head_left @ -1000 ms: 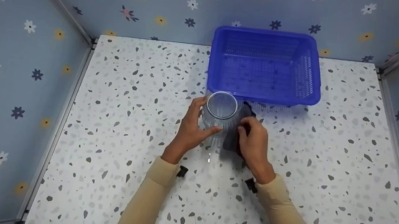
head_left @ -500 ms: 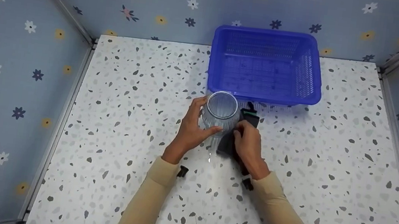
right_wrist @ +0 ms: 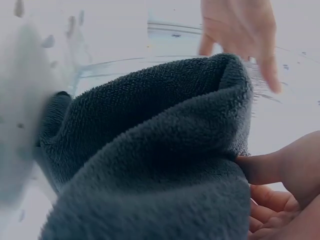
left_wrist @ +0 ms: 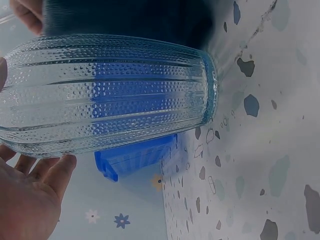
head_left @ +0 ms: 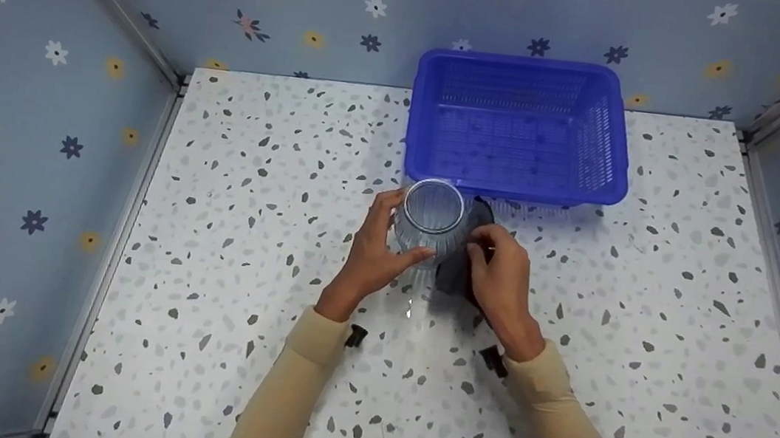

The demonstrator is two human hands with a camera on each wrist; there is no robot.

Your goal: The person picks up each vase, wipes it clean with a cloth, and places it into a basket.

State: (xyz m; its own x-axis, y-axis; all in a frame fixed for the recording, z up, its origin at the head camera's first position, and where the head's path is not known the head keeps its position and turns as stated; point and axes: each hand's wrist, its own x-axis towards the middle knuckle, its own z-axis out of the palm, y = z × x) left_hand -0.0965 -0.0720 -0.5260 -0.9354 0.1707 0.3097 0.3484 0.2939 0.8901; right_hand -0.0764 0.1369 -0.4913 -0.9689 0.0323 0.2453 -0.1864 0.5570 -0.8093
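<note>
A clear ribbed glass vase (head_left: pixel 429 245) stands upright on the table in front of the basket. My left hand (head_left: pixel 373 247) holds it from the left, thumb in front and fingers round the far side. Dimpled bands show on the vase (left_wrist: pixel 140 90) in the left wrist view. On its right side my right hand (head_left: pixel 504 278) pinches a dark grey towel (head_left: pixel 454 275) between thumb and fingers. The towel (right_wrist: pixel 165 120) hangs in thick folds against the glass, hiding most of the vase in the right wrist view.
A blue plastic basket (head_left: pixel 513 189) with slotted walls stands right behind the vase, near the back wall. The table (head_left: pixel 247 231) is white with grey speckles. Flowered blue panels (head_left: pixel 30 182) enclose it left, right and back.
The right hand first slid the towel slightly down and left along the vase, showing a green patch on it, then came back up and right. The left hand and vase stayed put.
</note>
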